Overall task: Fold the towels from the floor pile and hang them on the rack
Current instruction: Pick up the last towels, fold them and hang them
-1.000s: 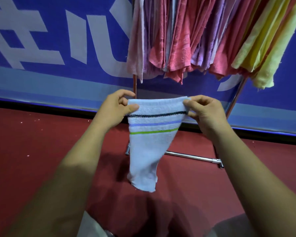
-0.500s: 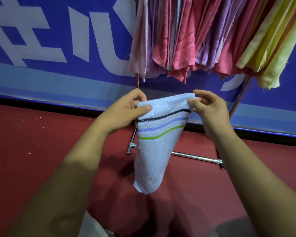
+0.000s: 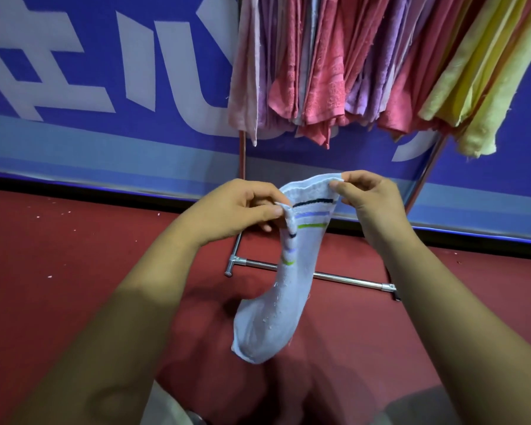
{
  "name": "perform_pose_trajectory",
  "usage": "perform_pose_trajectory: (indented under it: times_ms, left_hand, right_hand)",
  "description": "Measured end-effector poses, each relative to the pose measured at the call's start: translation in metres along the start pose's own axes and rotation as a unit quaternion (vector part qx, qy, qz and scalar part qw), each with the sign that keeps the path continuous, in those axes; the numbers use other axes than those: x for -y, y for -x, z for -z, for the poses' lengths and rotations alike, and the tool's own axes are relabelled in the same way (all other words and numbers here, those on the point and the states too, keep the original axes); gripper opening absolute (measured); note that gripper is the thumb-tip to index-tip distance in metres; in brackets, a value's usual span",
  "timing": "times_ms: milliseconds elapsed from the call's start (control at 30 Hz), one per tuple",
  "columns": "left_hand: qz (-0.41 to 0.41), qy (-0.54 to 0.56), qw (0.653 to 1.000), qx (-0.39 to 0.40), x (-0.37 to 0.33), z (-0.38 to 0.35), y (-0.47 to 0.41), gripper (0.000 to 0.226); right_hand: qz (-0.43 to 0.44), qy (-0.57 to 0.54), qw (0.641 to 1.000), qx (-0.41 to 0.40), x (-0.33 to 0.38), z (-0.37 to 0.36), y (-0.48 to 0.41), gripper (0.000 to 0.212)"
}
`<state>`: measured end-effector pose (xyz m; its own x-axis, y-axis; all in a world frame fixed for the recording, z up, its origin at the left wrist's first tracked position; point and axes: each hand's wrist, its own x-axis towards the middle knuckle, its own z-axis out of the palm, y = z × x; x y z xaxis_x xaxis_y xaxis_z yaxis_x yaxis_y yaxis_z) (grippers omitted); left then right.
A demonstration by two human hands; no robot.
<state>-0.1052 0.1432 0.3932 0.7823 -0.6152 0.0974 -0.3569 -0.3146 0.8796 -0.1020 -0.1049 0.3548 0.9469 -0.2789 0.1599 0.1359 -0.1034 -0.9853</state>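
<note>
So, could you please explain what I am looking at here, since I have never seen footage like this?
There is no machine here: a person wears a camera on the head, looking forward and down, so you see their own two arms reaching into the picture. The left hand and the right hand each pinch a top corner of a pale blue striped towel, which hangs loosely between them above the red floor. Behind it stands a metal rack on that floor, already hung with pink, purple and yellow towels. A blue banner with large white characters covers the wall. The floor pile of towels is not in view.
</note>
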Motion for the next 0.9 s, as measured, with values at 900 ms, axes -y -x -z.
perform_pose_trajectory:
  times_ms: [900]
  left_hand:
    - [0.004, -0.293, 0.949, -0.113, 0.011, 0.004, -0.013, 0.029]
  right_hand:
    - [0.051, -0.05, 0.993, 0.093, 0.02, -0.024, 0.027, 0.013]
